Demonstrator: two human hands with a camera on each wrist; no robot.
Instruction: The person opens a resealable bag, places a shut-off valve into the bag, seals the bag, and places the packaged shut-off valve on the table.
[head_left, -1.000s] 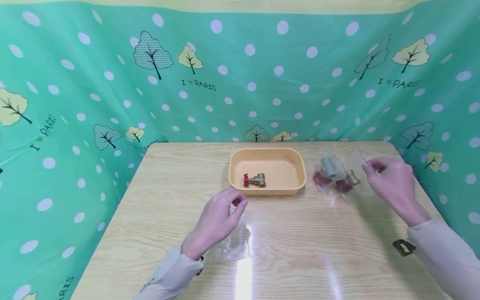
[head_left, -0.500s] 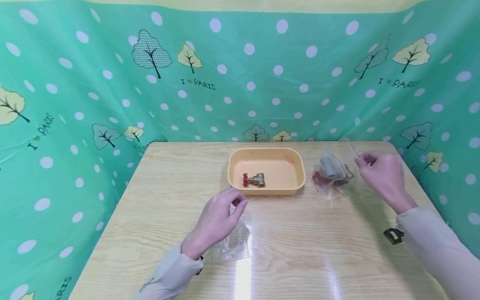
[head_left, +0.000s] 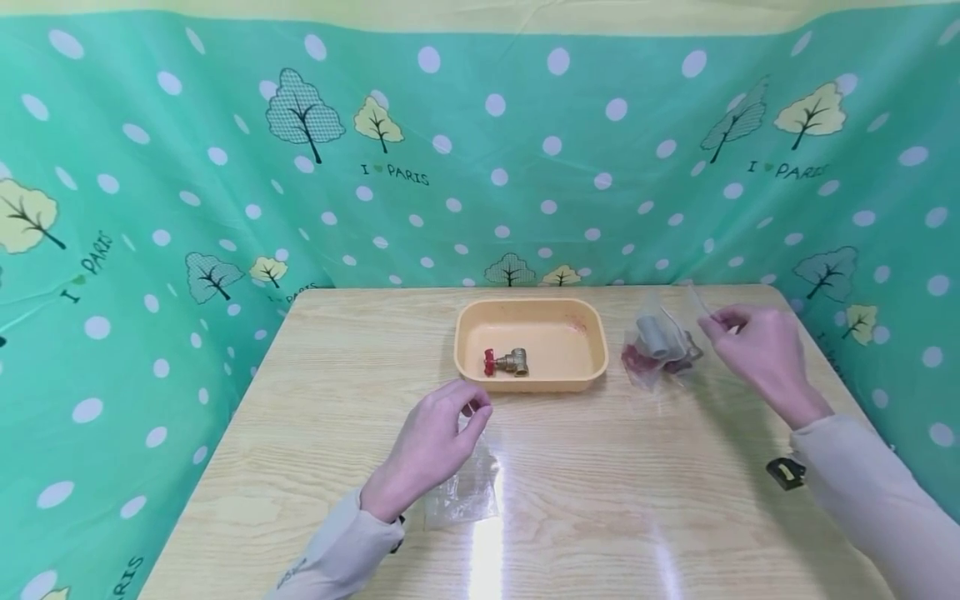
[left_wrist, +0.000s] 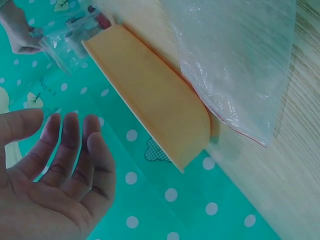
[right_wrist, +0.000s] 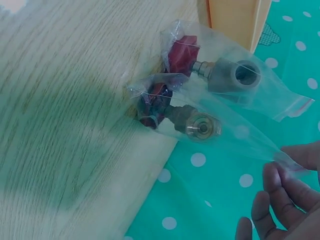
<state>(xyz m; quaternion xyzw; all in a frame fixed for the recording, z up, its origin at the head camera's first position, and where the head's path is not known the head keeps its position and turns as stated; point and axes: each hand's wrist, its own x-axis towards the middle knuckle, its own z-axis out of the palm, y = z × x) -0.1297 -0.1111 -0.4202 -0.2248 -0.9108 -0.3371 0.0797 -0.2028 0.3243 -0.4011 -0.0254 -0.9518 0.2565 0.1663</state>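
Note:
In the head view, my right hand point(head_left: 768, 358) pinches the top edge of a clear zip bag point(right_wrist: 252, 142) between thumb and fingertips. Inside that bag is a metal valve point(right_wrist: 202, 125) with a dark red handwheel. A second bagged valve point(right_wrist: 235, 75), with a grey body and red handle, lies against it at the right of the table. My left hand point(head_left: 431, 442) hovers in front of the tray, fingers loosely bent around nothing. Below it on the table lies a flat clear bag point(head_left: 461, 497) with no contents visible.
An orange-tan tray point(head_left: 531, 386) stands at the back middle of the wooden table point(head_left: 600, 492). In it lies an unbagged brass valve point(head_left: 512, 362) with a red handwheel. A green dotted cloth point(head_left: 450, 208) hangs behind and along the sides.
My right hand has moved left with its bag, bringing the valve inside closer to the other bagged valve. My left hand has stayed nearly still.

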